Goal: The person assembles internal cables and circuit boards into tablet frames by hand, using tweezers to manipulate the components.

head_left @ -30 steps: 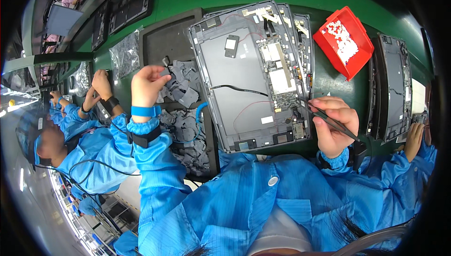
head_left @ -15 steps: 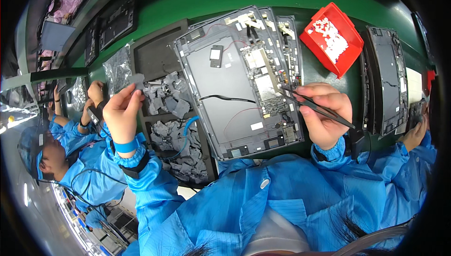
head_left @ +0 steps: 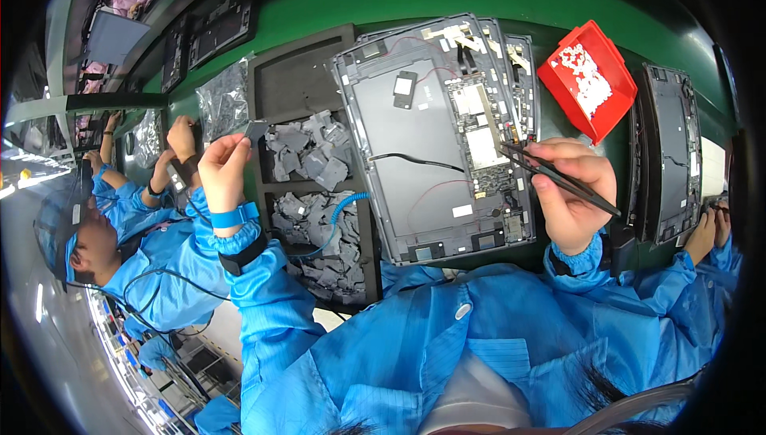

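My left hand (head_left: 222, 172) pinches a small flat grey piece (head_left: 256, 129) between thumb and fingertips, above the left edge of a dark tray (head_left: 361, 196). Heaps of similar grey pieces (head_left: 317, 144) fill two of the tray's compartments. Black tweezers (head_left: 568, 182) rest in my right hand (head_left: 576, 196), their tips over the circuit board (head_left: 481, 146) of an opened tablet housing (head_left: 415, 140). That housing lies on top of several others. A black cable (head_left: 415, 161) and thin red wires cross its inside.
A red bin (head_left: 614, 108) of small white parts stands beyond my right hand. More housings (head_left: 674, 148) are stacked at the right. Clear plastic bags (head_left: 223, 100) lie left of the tray. Co-workers in blue sit on both sides; a blue coiled cord (head_left: 339, 216) crosses the tray.
The whole view has shifted, so the bench appears farther right. The grey piece in my left hand has tilted and looks darker. My right hand still holds the tweezers over the board.
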{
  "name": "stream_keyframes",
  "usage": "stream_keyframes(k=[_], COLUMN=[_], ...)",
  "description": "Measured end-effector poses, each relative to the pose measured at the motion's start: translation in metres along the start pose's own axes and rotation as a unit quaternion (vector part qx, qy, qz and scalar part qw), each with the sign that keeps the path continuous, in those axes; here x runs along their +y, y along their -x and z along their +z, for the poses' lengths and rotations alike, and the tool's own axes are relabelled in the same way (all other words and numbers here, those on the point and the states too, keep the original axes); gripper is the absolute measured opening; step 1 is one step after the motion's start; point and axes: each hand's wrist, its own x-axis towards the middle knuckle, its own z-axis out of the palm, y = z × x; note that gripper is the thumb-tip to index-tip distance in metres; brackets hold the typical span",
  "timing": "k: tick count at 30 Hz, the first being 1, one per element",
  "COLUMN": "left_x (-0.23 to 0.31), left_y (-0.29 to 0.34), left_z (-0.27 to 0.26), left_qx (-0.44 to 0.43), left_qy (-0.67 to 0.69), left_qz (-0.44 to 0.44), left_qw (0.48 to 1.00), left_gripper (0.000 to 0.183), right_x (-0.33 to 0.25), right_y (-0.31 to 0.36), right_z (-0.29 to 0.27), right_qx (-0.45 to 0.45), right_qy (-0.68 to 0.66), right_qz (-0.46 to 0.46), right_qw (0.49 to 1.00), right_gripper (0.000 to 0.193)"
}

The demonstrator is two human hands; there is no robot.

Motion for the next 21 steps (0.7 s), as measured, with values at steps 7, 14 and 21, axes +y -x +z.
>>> stream_keyframes(k=[7, 14, 21], left_x=[0.012, 0.092, 0.153], left_y=[0.02, 0.028, 0.014], left_z=[-0.004, 0.066, 0.17], left_qx=[-0.077, -0.258, -0.328], left_qy=[0.345, 0.304, 0.258], left_qz=[-0.026, 0.073, 0.064], left_qw=[0.935, 0.914, 0.907], left_gripper=[0.02, 0.018, 0.023], right_x=[-0.017, 0.026, 0.043], right_y=[-0.028, -0.031, -0.023], right_z=[0.009, 0.026, 0.029], right_qx=[0.004, 0.111, 0.093], right_qy=[-0.055, -0.049, 0.067], right_qz=[0.016, 0.113, 0.042], right_qw=[0.998, 0.986, 0.993], right_gripper=[0.027, 0.025, 0.019])
